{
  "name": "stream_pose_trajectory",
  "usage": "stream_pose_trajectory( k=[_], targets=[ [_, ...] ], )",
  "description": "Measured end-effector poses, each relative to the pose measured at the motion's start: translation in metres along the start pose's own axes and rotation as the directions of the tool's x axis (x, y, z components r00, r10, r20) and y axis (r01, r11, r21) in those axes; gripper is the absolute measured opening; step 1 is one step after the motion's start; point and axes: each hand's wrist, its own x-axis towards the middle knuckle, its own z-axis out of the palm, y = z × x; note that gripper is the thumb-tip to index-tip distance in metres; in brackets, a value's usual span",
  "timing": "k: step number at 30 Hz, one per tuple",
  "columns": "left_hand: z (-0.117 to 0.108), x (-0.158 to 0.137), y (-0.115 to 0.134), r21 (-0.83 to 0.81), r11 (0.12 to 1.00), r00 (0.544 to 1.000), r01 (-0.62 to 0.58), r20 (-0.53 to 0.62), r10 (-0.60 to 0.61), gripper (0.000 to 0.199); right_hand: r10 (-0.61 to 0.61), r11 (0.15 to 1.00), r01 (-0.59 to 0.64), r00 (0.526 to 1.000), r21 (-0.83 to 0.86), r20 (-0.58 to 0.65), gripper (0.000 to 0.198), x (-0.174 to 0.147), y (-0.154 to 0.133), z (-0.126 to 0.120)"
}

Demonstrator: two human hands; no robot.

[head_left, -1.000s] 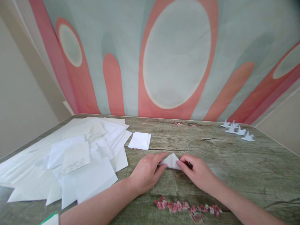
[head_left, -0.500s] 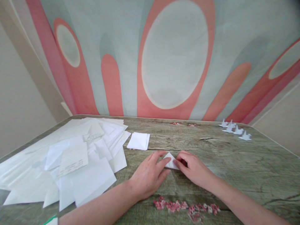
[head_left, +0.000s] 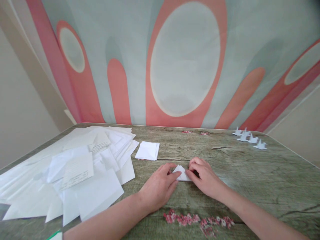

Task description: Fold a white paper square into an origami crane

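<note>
A small white folded paper [head_left: 182, 174], roughly a triangle with its points upward, lies on the wood-patterned table between my hands. My left hand [head_left: 160, 185] grips its left side, thumb on the front face and fingers behind the edge. At the right side, my right hand [head_left: 203, 175] pinches the paper between thumb and curled fingers. Parts of the paper's two sides are hidden under the fingers.
Loose white paper sheets [head_left: 97, 196] spread over the table's left side. Beyond my left hand lies a short stack of square papers [head_left: 147, 150]. Several folded paper cranes [head_left: 260, 144] stand at the far right. A patterned cloth [head_left: 185, 66] hangs behind the table [head_left: 250, 180].
The top of the folded paper now shows two points where one showed before. Both hands keep hold of its sides and have shifted only slightly.
</note>
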Motion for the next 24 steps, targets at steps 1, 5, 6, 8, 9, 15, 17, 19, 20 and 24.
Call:
stream_pose_trajectory(
  k=[1, 5, 6, 8, 9, 15, 17, 19, 20, 24],
  targets=[
    [0.0005, -0.0001, -0.0010, -0.007, 1.000, 1.000, -0.001, -0.001, 0.001, 0.032, 0.001, 1.000, -0.001, 1.000, 0.002, 0.004, 0.020, -0.0003, 0.0014, 0.0002],
    [0.0007, -0.0002, -0.0040, -0.044, 0.999, 1.000, -0.005, 0.000, 0.005, 0.031, 0.004, 1.000, -0.004, 1.000, 0.012, -0.003, 0.019, -0.0019, 0.0031, 0.0010],
    [0.0007, -0.0001, -0.0044, -0.049, 0.999, 1.000, -0.007, -0.003, 0.007, 0.031, 0.005, 1.000, -0.005, 1.000, 0.013, -0.009, 0.019, -0.0023, 0.0027, 0.0012],
    [0.0011, 0.0002, -0.0049, -0.048, 0.999, 1.000, -0.016, -0.010, 0.016, 0.031, 0.006, 1.000, -0.006, 1.000, 0.014, -0.017, 0.018, -0.0028, 0.0018, 0.0016],
    [0.0015, 0.0003, -0.0050, -0.043, 0.999, 1.000, -0.019, -0.014, 0.019, 0.030, 0.007, 1.000, -0.007, 1.000, 0.012, -0.021, 0.018, -0.0031, 0.0015, 0.0018],
    [0.0035, 0.0011, -0.0054, 0.040, 0.997, 0.998, -0.063, -0.013, 0.064, 0.028, -0.002, 1.000, 0.002, 1.000, -0.002, -0.026, 0.015, -0.0044, 0.0025, 0.0032],
    [0.0029, 0.0019, -0.0049, 0.088, 0.992, 0.996, -0.091, 0.001, 0.091, 0.028, -0.002, 1.000, 0.002, 1.000, 0.006, -0.026, 0.015, -0.0043, 0.0031, 0.0037],
    [0.0015, 0.0032, -0.0039, 0.139, 0.983, 0.992, -0.123, 0.024, 0.120, 0.031, 0.001, 1.000, -0.001, 1.000, 0.023, -0.027, 0.015, -0.0040, 0.0033, 0.0040],
    [0.0007, 0.0039, -0.0034, 0.161, 0.978, 0.991, -0.136, 0.039, 0.132, 0.032, 0.003, 0.999, -0.002, 1.000, 0.034, -0.030, 0.015, -0.0040, 0.0031, 0.0040],
    [-0.0026, 0.0064, -0.0019, 0.199, 0.964, 0.982, -0.177, 0.107, 0.158, 0.035, -0.011, 0.996, 0.014, 0.999, 0.084, -0.044, 0.016, -0.0044, 0.0014, 0.0024]
  ],
)
